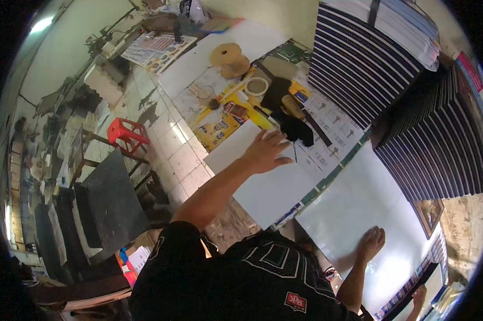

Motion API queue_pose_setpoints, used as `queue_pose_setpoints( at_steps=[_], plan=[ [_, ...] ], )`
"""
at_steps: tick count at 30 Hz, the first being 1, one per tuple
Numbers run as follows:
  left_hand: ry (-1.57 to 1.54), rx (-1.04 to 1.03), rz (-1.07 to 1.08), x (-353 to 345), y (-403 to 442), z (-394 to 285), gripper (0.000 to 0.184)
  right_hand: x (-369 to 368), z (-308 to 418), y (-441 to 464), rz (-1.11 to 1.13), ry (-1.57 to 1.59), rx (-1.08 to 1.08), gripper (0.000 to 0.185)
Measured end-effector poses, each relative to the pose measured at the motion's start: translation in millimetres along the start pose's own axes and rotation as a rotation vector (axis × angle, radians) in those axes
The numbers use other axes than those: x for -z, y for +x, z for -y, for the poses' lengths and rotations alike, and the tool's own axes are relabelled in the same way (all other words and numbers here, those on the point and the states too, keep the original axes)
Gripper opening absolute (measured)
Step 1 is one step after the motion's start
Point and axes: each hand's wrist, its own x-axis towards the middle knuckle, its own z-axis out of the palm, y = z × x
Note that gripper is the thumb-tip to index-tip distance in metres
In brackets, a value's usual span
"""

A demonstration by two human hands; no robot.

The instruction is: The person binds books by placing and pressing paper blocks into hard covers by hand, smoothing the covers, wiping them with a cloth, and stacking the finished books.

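Observation:
My left hand (266,152) lies with fingers spread on a large white sheet (276,195), palm down. Just beyond its fingertips are a crumpled black cloth (297,130) and a yellow strip. A tool with a wooden handle (292,106) rests by the cloth, beside a long dark flat strip (319,131). On the right, my right hand (371,244) is over a glossy white tabletop (348,198), its fingers loosely bent and nothing visible in them. Whether that palm touches the surface is hard to tell.
Tall stacks of dark-covered books (359,64) and more books (436,142) stand at the right. A tape roll (256,86), brown roll (225,54) and yellow packaging (217,131) lie farther back. A red stool (128,134) stands left. Another person's hand (419,296) shows lower right.

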Motion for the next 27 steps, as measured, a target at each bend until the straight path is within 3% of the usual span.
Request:
queue_pose_setpoints(
  at_steps=[1,3,4,6,7,8,9,10,11,12,13,15,18,27],
  plan=[
    [0.003,-0.004,-0.007,-4.0,2.8,2.2,0.052,-0.5,-0.6,-0.3,-0.008,0.002,-0.001,0.037],
    [-0.062,0.058,0.276,-13.1,8.7,3.4,0.048,-4.5,-1.9,1.7,-0.003,-0.01,-0.006,0.036],
    [-0.07,-0.001,0.064,-25.8,2.2,6.6,0.043,-14.2,-1.7,3.0,-0.01,-0.018,-0.023,0.036],
    [-0.104,0.006,0.072,-15.7,6.8,1.3,0.039,-30.9,-20.3,-1.3,-0.242,0.022,0.139,0.027],
    [-0.17,-0.075,-0.156,-32.9,3.8,5.8,0.033,-20.0,-15.1,6.0,0.085,0.032,-0.088,0.023],
    [-0.088,-0.008,0.021,-36.9,8.1,4.8,0.031,-50.9,-35.1,-0.8,-0.218,-0.042,0.083,0.017],
    [-0.13,-0.013,-0.033,-35.2,6.8,2.1,0.031,-68.8,-29.9,-3.4,-0.295,0.638,-0.258,0.013],
    [-0.094,-0.03,-0.03,-36.9,5.3,1.7,0.031,-50.1,-24.4,-2.8,-0.147,0.101,-0.069,0.016],
    [-0.09,-0.089,-0.108,-45.8,2.0,6.8,0.029,-8.2,4.3,6.7,0.113,0.08,-0.2,0.024],
    [-0.07,-0.037,0.032,-42.6,5.4,5.6,0.028,-21.5,0.5,-6.1,-0.138,0.057,-0.067,0.036],
    [-0.057,-0.044,0.02,-42.9,7.0,1.4,0.025,11.1,20.8,-8.9,-0.028,0.215,-0.143,0.04],
    [-0.076,-0.028,0.116,-22.7,14.2,-12.6,0.024,6.3,30.0,-25.5,-0.057,0.055,-0.121,0.046],
    [-0.005,-0.031,0.057,-31.3,12.6,-11.0,0.023,6.5,26.6,-43.5,-0.064,0.165,-0.098,0.05],
    [0.064,0.005,0.094,-47.3,6.2,3.1,0.029,14.9,23.4,-42.1,-0.066,0.223,-0.14,0.047]
  ],
)
